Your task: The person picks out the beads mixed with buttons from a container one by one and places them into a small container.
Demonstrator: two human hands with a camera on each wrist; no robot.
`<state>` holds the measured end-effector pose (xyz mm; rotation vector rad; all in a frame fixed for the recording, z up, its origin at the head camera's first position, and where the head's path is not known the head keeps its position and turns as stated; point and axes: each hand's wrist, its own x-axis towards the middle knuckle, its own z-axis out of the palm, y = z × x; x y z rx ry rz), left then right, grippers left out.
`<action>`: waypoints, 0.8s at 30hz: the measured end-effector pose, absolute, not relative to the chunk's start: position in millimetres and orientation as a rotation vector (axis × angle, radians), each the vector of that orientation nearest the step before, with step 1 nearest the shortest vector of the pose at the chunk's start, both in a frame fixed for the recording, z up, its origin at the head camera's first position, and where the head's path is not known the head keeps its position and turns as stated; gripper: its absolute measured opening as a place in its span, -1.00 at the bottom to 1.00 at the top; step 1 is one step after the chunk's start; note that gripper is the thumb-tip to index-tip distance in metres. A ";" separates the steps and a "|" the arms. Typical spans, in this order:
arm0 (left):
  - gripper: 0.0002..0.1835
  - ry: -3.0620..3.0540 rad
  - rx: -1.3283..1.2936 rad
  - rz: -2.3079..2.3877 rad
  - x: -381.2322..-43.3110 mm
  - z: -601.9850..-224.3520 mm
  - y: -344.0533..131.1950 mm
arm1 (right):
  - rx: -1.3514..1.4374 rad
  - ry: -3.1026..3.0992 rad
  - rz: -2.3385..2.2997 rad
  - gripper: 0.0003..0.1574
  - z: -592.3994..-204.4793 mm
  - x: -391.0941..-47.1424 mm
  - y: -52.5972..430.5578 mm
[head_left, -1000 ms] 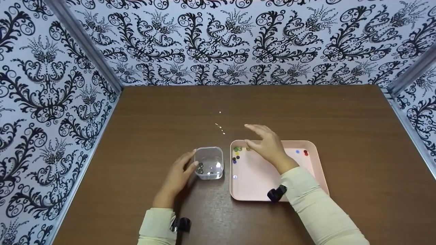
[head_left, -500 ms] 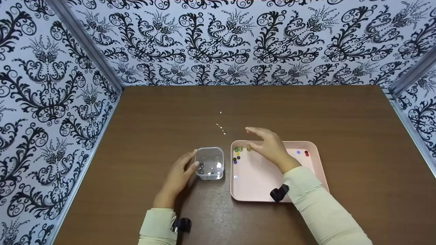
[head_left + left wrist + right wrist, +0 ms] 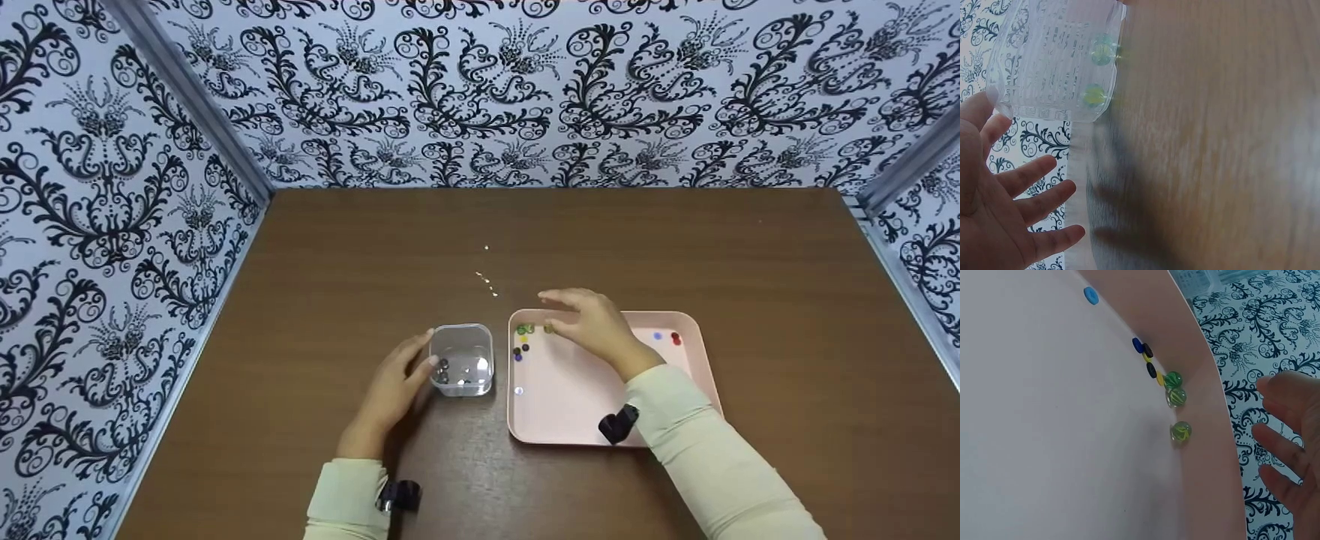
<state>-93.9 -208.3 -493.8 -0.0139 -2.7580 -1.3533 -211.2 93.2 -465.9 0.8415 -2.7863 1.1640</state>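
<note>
My left hand lies at the left side of a clear plastic box. Its thumb and index fingertips touch the rim, while the other fingers are spread. Greenish glass marbles show through the box wall. Over the back edge of a pink tray hovers my right hand, palm facing left, fingers apart and holding nothing. Its thumb overlaps a yellow-green marble in the head view. Two green marbles sit in the tray's back left corner.
Small buttons, among them dark blue, black and light blue, lie along the tray's left wall. Red buttons and a blue one are at its back right. Pale specks dot the table; patterned walls surround it.
My right hand has come down and slightly nearer, its index finger lower and closer to the thumb. The left hand and the box have stayed in place.
</note>
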 end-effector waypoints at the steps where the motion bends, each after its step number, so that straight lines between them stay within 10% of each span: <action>1: -0.50 -2.760 -0.017 -1.348 -94.1 -493.7 -208.3 | 0.849 -2.793 1.154 -0.52 -466.3 -211.4 93.6; 24: -0.50 -2.751 -0.042 -1.352 -93.7 -495.2 -209.2 | 0.955 -2.805 0.992 -0.68 -476.1 -211.8 97.9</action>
